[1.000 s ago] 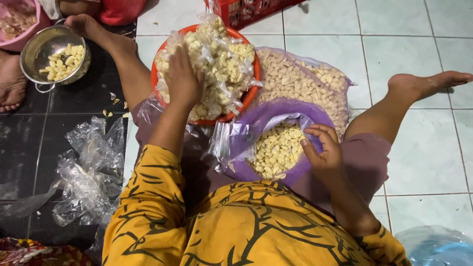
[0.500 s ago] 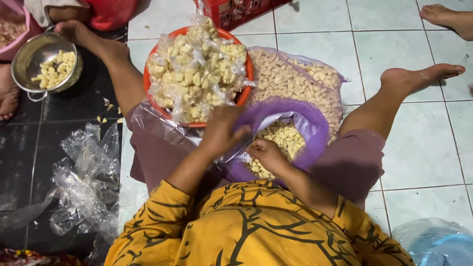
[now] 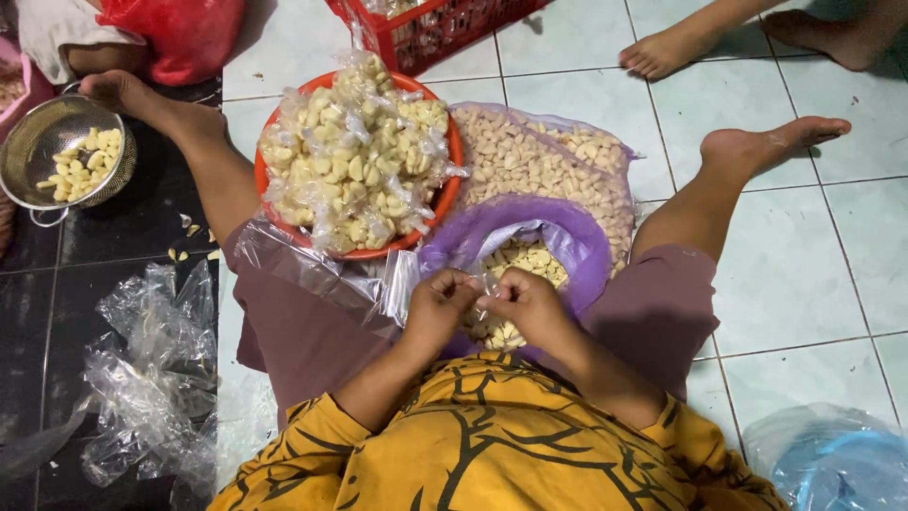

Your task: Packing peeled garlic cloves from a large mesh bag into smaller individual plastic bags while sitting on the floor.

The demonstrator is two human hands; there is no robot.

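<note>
You are pinching a small clear bag (image 3: 402,293) with both hands, left hand (image 3: 440,308) and right hand (image 3: 525,303) closed, fingertips meeting | over purple bag (image 3: 567,237) of peeled garlic | keeping grip tight, low over lap.

one orange basin (image 3: 450,194), one metal strainer (image 3: 33,151), one red crate (image 3: 445,33), two hands (image 3: 437,305)

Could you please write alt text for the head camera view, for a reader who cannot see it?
Seated on a tiled floor, a person brings the left hand and right hand together over a purple bag of peeled garlic cloves. Ahead sits an orange basin heaped with small clear packets of cloves, with a metal strainer of cloves at far left.
</note>
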